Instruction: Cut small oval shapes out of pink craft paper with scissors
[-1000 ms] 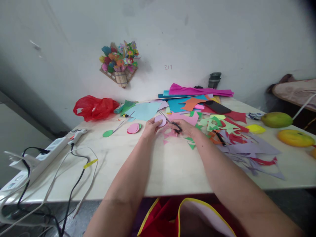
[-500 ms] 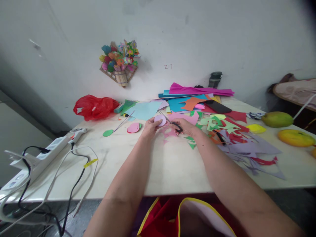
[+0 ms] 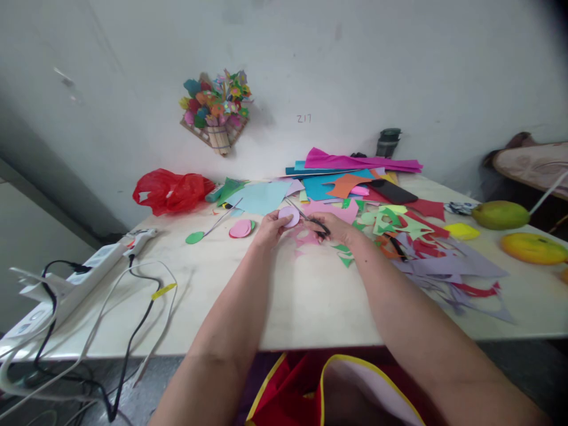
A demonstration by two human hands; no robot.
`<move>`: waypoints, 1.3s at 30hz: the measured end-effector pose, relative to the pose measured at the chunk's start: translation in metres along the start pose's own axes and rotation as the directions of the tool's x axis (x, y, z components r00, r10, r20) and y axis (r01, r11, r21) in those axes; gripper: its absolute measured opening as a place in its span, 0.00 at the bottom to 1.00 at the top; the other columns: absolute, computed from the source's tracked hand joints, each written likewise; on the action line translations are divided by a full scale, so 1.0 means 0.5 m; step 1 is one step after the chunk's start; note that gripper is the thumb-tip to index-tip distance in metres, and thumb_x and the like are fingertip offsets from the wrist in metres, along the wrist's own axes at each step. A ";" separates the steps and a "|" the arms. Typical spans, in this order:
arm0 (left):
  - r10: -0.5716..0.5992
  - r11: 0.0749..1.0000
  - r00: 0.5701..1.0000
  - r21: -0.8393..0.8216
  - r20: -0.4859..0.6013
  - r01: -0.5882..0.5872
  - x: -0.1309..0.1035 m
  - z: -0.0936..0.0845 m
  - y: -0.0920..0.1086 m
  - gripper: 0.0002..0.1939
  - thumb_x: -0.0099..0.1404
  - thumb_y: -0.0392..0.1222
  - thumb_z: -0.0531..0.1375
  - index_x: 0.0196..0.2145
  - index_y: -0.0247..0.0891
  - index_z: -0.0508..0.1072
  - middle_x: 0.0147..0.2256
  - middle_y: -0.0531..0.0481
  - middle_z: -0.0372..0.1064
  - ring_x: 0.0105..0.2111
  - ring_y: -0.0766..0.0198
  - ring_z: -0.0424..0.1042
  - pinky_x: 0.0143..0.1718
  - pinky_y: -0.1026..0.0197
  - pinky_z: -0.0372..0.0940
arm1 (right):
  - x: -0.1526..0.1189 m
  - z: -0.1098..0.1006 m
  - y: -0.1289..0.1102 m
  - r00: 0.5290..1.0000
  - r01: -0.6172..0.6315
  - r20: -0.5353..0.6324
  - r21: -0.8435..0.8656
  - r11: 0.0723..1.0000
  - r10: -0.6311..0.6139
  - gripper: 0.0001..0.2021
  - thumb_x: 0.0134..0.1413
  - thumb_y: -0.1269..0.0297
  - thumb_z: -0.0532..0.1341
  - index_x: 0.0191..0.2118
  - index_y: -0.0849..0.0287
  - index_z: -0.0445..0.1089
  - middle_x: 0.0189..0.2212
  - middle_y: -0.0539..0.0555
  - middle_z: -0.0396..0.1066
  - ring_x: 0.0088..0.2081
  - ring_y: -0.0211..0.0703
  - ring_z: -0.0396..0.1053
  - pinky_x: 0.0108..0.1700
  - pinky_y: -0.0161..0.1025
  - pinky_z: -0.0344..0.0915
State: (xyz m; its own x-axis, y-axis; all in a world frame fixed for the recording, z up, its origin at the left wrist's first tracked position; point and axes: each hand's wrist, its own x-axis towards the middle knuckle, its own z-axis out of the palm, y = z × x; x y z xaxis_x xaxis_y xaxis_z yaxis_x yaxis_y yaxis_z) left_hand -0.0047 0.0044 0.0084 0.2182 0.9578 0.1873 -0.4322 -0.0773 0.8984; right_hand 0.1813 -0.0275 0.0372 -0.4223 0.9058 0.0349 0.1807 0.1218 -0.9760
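Note:
Between thumb and fingers, my left hand (image 3: 270, 230) pinches a round lilac paper disc (image 3: 289, 216) over the table. My right hand (image 3: 333, 227) is closed round the black handles of a pair of scissors (image 3: 320, 225), whose blades point up and left beside the disc's right edge. Pink scraps (image 3: 306, 238) lie beneath the hands. To the left rests a small stack of pink round cutouts (image 3: 240, 228), with red and green edges showing. Farther left is a green disc (image 3: 194, 238) by a thin stick.
A pale blue sheet (image 3: 261, 197) lies behind my hands. Coloured offcuts (image 3: 444, 260) spread to the right, near a black phone (image 3: 393, 192) and mangoes (image 3: 500, 214). A red plastic bag (image 3: 173, 192) sits back left; a power strip (image 3: 84, 281) with cables runs along the left edge.
Hardly anything differs. The whole view has shifted very slightly; both hands keep their hold on the disc and the scissors.

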 end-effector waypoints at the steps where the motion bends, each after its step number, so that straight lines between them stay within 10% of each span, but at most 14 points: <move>1: 0.001 1.000 1.000 0.002 0.004 -0.001 0.000 0.000 0.000 0.13 0.45 0.36 0.69 0.30 0.30 0.75 0.31 0.43 0.75 0.31 0.60 0.75 0.43 0.56 0.67 | 0.000 0.000 0.001 1.000 0.000 0.001 0.010 1.000 0.000 0.10 0.45 0.58 0.61 0.28 0.59 0.63 0.12 0.43 0.58 0.13 0.32 0.59 0.12 0.29 0.45; 39: -0.090 0.996 0.992 0.020 0.087 0.088 -0.011 -0.011 0.024 0.14 0.45 0.34 0.68 0.32 0.27 0.74 0.30 0.42 0.75 0.32 0.59 0.76 0.41 0.59 0.68 | 0.003 -0.010 0.004 0.999 -0.033 0.026 0.128 0.991 0.030 0.13 0.38 0.62 0.66 0.32 0.62 0.68 0.15 0.43 0.57 0.14 0.30 0.53 0.13 0.30 0.51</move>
State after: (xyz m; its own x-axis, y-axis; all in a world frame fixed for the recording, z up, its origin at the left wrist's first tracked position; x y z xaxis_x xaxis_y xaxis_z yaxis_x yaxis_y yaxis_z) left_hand -0.0157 -0.0003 0.0158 0.3312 0.9332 0.1395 -0.3934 0.0022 0.9194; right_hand 0.1856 -0.0239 0.0363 -0.4395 0.8983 -0.0003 0.0798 0.0387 -0.9961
